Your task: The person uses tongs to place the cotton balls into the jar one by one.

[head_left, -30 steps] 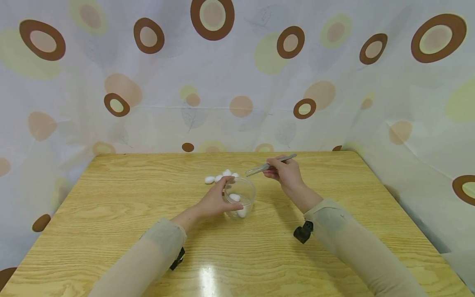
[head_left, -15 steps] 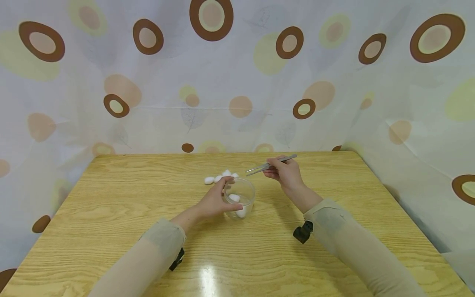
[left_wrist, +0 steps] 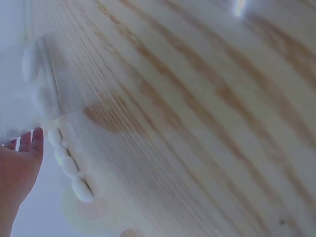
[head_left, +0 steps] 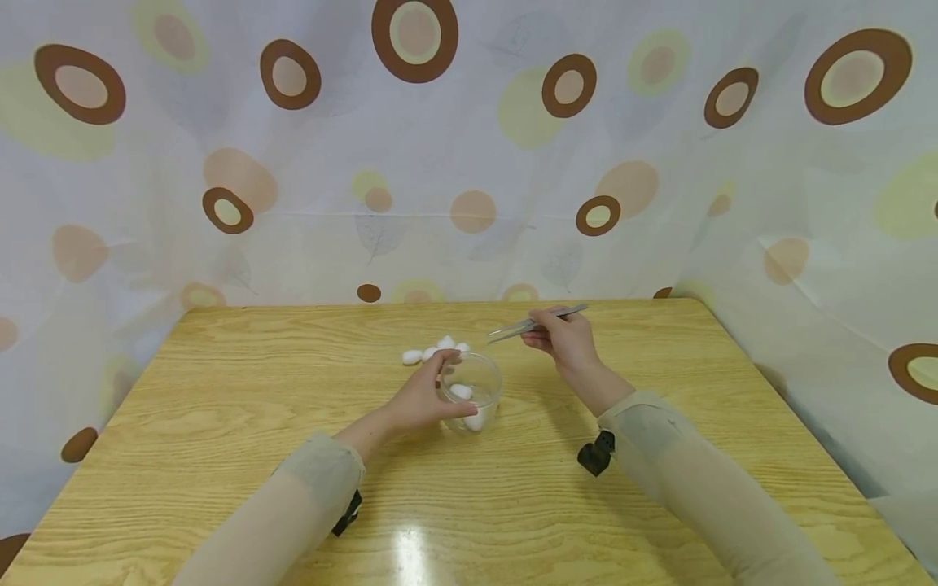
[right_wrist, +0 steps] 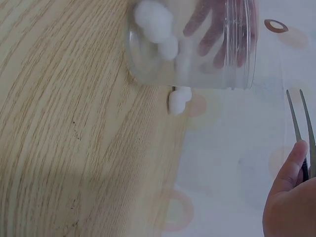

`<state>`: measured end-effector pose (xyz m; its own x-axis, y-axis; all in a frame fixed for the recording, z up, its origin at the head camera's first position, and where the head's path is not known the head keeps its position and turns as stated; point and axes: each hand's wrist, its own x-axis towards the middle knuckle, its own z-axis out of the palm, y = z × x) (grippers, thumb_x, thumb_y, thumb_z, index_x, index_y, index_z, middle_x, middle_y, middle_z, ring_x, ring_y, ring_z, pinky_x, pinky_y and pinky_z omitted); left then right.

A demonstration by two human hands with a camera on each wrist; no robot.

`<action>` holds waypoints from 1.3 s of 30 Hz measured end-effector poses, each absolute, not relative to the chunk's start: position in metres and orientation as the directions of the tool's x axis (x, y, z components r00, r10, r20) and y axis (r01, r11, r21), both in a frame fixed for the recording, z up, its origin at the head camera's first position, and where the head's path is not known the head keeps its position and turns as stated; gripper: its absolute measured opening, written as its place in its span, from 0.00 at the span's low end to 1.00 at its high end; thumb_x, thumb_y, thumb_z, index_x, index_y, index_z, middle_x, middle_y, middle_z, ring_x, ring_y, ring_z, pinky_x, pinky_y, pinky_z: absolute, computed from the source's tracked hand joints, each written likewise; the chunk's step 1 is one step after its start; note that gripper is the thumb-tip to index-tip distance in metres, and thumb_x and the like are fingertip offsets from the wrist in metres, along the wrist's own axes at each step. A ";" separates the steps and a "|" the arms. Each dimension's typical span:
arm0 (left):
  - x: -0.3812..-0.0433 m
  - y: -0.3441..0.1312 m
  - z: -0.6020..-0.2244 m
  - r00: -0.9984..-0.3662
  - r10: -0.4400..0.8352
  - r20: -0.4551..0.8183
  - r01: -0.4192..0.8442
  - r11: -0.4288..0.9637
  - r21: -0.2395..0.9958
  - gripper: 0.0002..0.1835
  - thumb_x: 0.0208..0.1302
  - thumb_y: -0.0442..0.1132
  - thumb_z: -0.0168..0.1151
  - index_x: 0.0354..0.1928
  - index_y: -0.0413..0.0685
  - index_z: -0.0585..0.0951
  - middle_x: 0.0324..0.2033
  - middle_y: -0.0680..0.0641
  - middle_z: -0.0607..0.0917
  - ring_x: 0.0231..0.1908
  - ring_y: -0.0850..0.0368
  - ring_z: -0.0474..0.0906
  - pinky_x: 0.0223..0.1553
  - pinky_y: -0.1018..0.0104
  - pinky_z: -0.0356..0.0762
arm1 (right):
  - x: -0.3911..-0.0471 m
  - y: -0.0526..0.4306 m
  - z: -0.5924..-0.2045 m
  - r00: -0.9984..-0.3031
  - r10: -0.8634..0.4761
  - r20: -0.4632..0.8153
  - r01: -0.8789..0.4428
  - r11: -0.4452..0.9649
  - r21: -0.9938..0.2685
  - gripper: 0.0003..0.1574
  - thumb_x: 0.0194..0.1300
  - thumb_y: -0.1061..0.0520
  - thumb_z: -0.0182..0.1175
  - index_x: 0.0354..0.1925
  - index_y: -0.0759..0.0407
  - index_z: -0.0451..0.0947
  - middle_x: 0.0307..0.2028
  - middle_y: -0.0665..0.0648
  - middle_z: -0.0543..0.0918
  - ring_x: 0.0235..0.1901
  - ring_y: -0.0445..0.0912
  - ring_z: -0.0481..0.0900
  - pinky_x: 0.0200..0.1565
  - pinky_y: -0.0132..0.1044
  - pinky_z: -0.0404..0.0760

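A clear plastic jar (head_left: 489,376) stands open-topped on the table, with several white cotton balls (right_wrist: 157,22) at its bottom. My left hand (head_left: 421,400) grips it around the rim from the left, thumb on the near side and fingers on the far side. Right of the jar and higher than its rim, my right hand (head_left: 567,342) pinches metal tweezers (head_left: 513,329). The tweezer tips are spread apart with nothing between them, as the right wrist view also shows. Behind the jar lies a small group of cotton balls (head_left: 413,357), partly hidden by my left fingers.
The wood-grain table (head_left: 242,391) reaches back to a hanging patterned sheet (head_left: 469,146), which also encloses the left and right sides. A dark wrist camera (head_left: 596,454) hangs beneath the right sleeve. Light glares off the table near the front.
The head view has shifted very slightly. Both hands keep their places, the left on the jar and the right with the tweezers held in the air; the cotton balls lie as before.
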<state>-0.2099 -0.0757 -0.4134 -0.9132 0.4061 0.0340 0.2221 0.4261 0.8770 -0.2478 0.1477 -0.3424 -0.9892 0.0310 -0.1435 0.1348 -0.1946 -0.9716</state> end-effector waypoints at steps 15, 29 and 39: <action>-0.208 -0.078 -0.414 -0.920 0.391 0.031 0.211 0.426 0.880 0.46 0.49 0.44 0.73 0.68 0.46 0.59 0.66 0.45 0.66 0.65 0.48 0.63 0.63 0.50 0.64 | -0.270 0.144 -0.370 -0.977 0.141 -0.161 0.137 -0.165 -0.977 0.04 0.65 0.63 0.55 0.33 0.62 0.69 0.16 0.49 0.78 0.15 0.38 0.80 0.25 0.27 0.81; -0.207 -0.081 -0.415 -0.917 0.398 0.035 0.217 0.423 0.880 0.46 0.50 0.43 0.73 0.68 0.46 0.58 0.65 0.43 0.66 0.63 0.47 0.64 0.61 0.50 0.66 | -0.285 0.122 -0.391 -0.964 0.230 -0.135 0.127 -0.048 -0.991 0.06 0.63 0.62 0.58 0.37 0.64 0.71 0.19 0.50 0.77 0.14 0.37 0.78 0.24 0.27 0.81; -0.206 -0.083 -0.415 -0.916 0.399 0.045 0.226 0.419 0.880 0.46 0.50 0.43 0.73 0.68 0.44 0.58 0.65 0.42 0.67 0.64 0.47 0.63 0.62 0.50 0.65 | -0.289 0.114 -0.398 -0.960 0.257 -0.112 0.116 0.001 -0.993 0.07 0.63 0.61 0.59 0.37 0.66 0.73 0.19 0.51 0.76 0.15 0.37 0.78 0.25 0.28 0.81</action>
<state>-0.2059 -0.0833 -0.4152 -0.9157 0.3992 0.0454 0.2261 0.4186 0.8796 -0.2886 0.1142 -0.3985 -0.9600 0.2568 -0.1116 0.1157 0.0010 -0.9933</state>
